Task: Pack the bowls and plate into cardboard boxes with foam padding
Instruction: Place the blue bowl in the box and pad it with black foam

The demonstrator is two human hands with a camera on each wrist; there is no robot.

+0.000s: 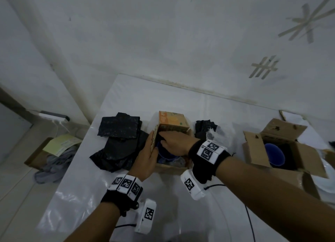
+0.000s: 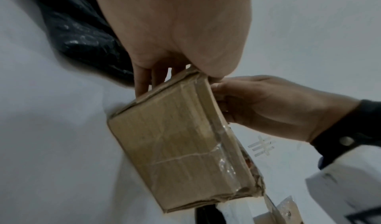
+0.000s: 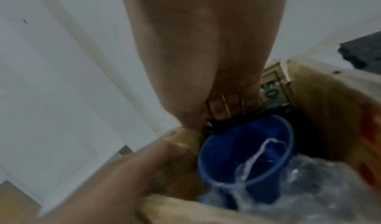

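A small cardboard box [image 1: 170, 166] with orange printed flaps stands open at the table's middle. A blue bowl [image 1: 166, 154] sits in it, with crumpled clear plastic wrap [image 3: 309, 186] at its near side. My left hand [image 1: 150, 151] grips the box's left wall, fingers outside [image 2: 142, 84] and thumb [image 3: 175, 146] over the edge. My right hand [image 1: 163, 139] reaches into the box from the right. Its fingers [image 3: 226, 103] and thumb pinch a piece of black foam [image 3: 218, 123] between the bowl [image 3: 237, 154] and the far left corner.
Black foam sheets [image 1: 119, 132] lie left of the box, more foam [image 1: 205, 129] behind on the right. A second open box [image 1: 299, 156] at the right holds another blue bowl [image 1: 274, 154] on dark padding. Cables run along the front. A box of cloth [image 1: 41, 154] sits on the floor.
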